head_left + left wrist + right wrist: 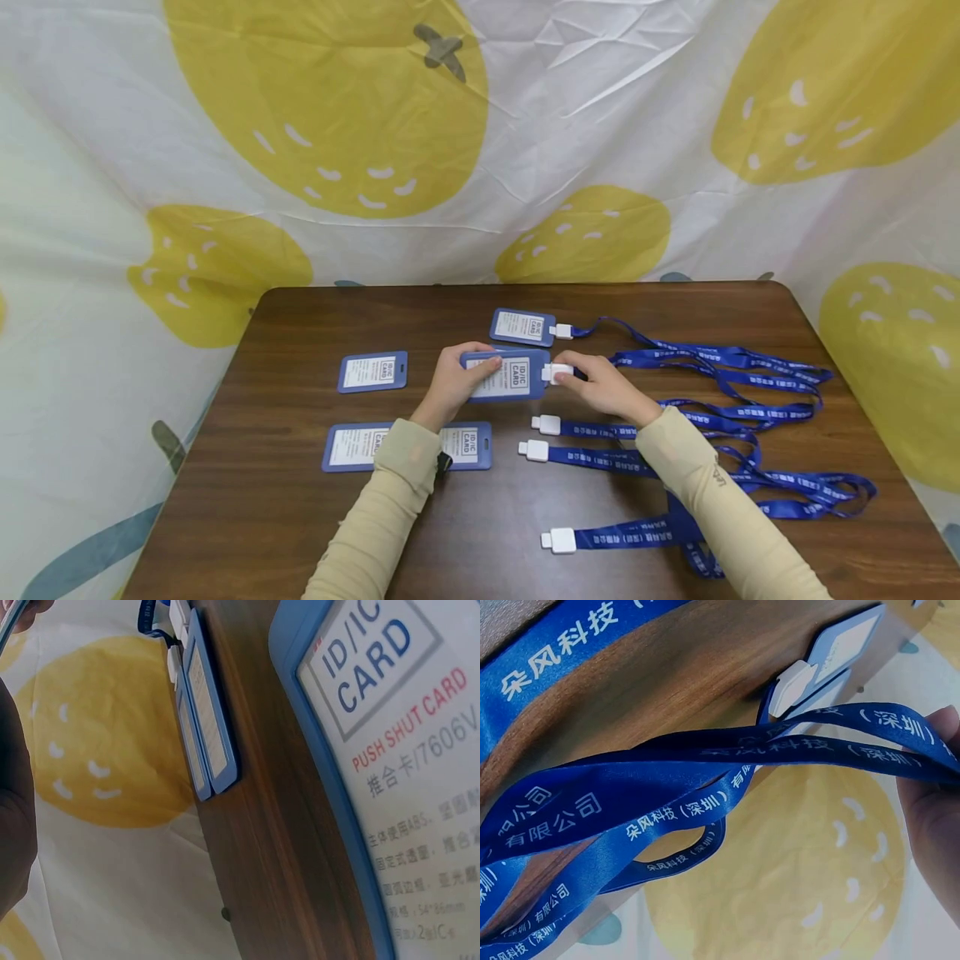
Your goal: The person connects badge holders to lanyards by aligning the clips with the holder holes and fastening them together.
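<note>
My left hand grips a blue-framed ID card holder by its left end, thumb on the front, above the table. At the holder's right end, my right hand pinches the white clip of a blue lanyard. The clip's tip meets the holder's end; whether it is fastened I cannot tell. From the right hand the printed blue strap trails away in the right wrist view. Just behind the held holder lies another card holder, joined to a white lanyard clip.
Card holders lie at left: one farther back, two nearer, one partly behind my left sleeve. Three lanyard clips, one being the nearest clip, point left from blue straps spread across the right. A fruit-patterned cloth hangs behind the brown table.
</note>
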Tool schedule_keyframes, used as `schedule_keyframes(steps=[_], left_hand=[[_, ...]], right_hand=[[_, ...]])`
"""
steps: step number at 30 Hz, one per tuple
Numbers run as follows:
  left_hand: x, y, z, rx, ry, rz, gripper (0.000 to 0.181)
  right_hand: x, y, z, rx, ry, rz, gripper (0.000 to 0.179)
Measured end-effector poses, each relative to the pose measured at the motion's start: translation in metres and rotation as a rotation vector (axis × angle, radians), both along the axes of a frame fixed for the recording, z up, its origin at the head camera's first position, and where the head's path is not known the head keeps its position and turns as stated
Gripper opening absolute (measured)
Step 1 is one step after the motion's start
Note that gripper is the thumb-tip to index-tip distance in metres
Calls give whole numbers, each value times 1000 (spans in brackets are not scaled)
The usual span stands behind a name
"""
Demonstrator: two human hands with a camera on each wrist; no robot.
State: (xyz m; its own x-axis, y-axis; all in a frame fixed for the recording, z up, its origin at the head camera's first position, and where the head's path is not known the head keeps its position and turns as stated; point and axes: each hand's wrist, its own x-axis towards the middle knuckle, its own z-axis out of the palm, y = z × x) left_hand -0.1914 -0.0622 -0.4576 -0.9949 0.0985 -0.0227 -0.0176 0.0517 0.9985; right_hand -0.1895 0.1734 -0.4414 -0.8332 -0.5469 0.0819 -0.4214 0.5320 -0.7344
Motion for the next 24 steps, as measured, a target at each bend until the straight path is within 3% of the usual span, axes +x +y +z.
schedule_keyframes(steps=[12, 19, 24], left_hand=[[0, 0, -1, -13, -7, -1, 21], [2, 2, 0, -61, 1, 10, 20], [1, 3, -2, -48, 13, 9, 20]], right_hand=[[0, 0, -3, -62, -59, 38, 18], [0, -1, -6, -65, -54, 60, 17], [0, -2, -6, -71, -63, 53, 19]])
